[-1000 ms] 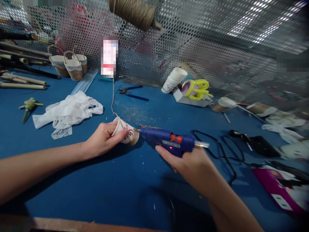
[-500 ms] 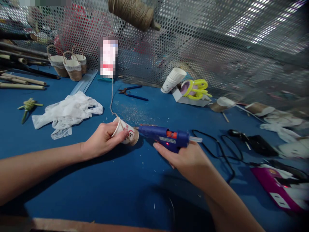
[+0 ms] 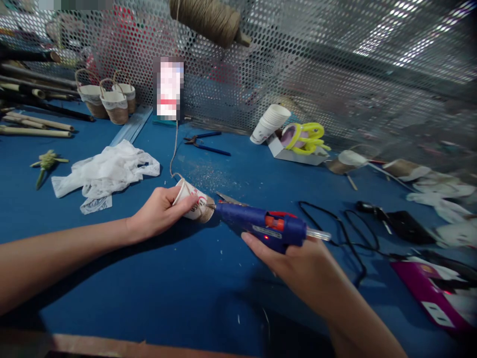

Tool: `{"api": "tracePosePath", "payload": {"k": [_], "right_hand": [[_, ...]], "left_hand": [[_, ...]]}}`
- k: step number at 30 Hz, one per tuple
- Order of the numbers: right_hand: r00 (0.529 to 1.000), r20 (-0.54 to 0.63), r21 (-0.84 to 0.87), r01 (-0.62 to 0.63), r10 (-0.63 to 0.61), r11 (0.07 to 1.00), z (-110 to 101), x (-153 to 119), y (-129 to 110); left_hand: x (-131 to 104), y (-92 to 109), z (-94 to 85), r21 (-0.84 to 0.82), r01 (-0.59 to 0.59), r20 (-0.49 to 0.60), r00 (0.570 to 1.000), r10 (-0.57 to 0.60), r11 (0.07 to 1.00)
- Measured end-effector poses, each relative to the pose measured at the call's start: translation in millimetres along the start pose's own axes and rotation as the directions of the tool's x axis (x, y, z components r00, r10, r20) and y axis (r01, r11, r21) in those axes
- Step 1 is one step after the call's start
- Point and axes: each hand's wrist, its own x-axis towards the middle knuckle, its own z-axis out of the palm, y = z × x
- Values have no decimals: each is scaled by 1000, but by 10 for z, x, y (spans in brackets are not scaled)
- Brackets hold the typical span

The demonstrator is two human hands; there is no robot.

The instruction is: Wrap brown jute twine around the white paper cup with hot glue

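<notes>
My left hand (image 3: pixel 164 209) is closed around a white paper cup (image 3: pixel 194 201) with printed marks, tilted on its side with its base to the right. Brown twine is wound about the base end, and a strand of twine (image 3: pixel 175 149) runs from the cup up toward the back. In my right hand (image 3: pixel 294 263) is a blue hot glue gun (image 3: pixel 257 221), its red light lit and a clear glue stick poking from its rear. The nozzle is at the cup's side near the base; whether it touches I cannot tell. Behind the gun lie partly hidden scissors (image 3: pixel 225 198).
White lace (image 3: pixel 108 174) lies left, below finished small baskets (image 3: pixel 115 107). Pliers (image 3: pixel 206 144), stacked paper cups (image 3: pixel 270 123) and a white box (image 3: pixel 294 153) stand at the back. A twine spool (image 3: pixel 208 22) hangs above. A black cord (image 3: pixel 339 223) and purple power strip (image 3: pixel 428 293) are right.
The glue gun has moved slightly right and down and turned, so its nozzle meets the cup at a different angle. The scissors blade shows more. My left hand still holds the cup.
</notes>
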Motion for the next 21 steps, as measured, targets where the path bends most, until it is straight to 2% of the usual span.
{"api": "tracePosePath", "payload": {"k": [3, 7, 14, 21], "right_hand": [[982, 0, 119, -185, 186, 976, -1, 14, -82], [959, 81, 218, -285, 273, 933, -33, 37, -152], [944, 159, 293, -324, 288, 899, -22, 25, -153], [949, 75, 285, -315, 307, 905, -23, 25, -98]], "left_hand": [[-2, -8, 5, -10, 24, -6, 1000, -24, 1000], [3, -9, 9, -5, 45, -20, 999, -45, 999], [5, -11, 10, -48, 46, -9, 999, -46, 998], [6, -12, 9, -2, 34, -28, 999, -34, 999]]}}
